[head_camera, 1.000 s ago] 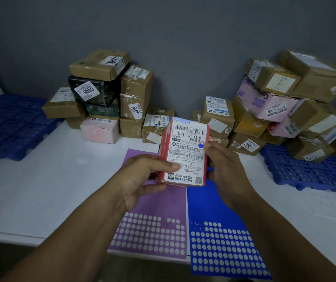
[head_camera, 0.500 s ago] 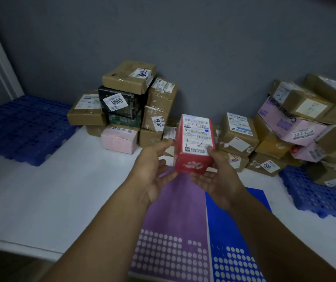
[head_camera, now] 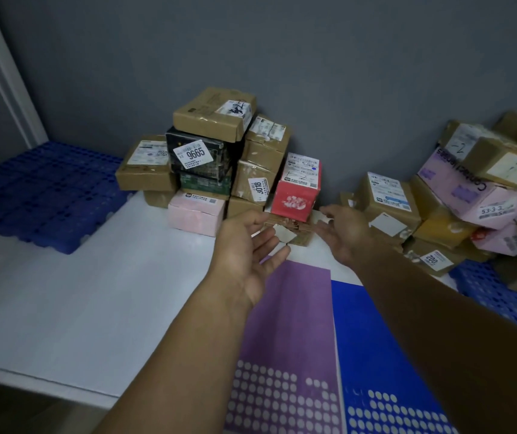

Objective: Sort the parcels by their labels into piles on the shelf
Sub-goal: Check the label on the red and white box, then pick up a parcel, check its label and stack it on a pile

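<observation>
We judge this parcel placed: the red cardboard box with a white printed label point(head_camera: 296, 195) sits upright on a flat brown carton point(head_camera: 302, 231) beside the left pile of parcels point(head_camera: 213, 120) on the white shelf point(head_camera: 94, 292); our left hand point(head_camera: 247, 245) and right hand point(head_camera: 344, 233) flank it, fingers spread, holding nothing; the heaped right pile of parcels point(head_camera: 469, 195) probably awaits sorting.

Bare left grip point(head_camera: 247, 245) and right grip point(head_camera: 347, 233), bare forearms point(head_camera: 169, 355).

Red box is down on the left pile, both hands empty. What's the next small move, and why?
Probably reach the right hand to the labelled brown parcel beside it in the right heap. The red box already rests on the left pile, and the left hand is open too, gripping nothing.
</observation>
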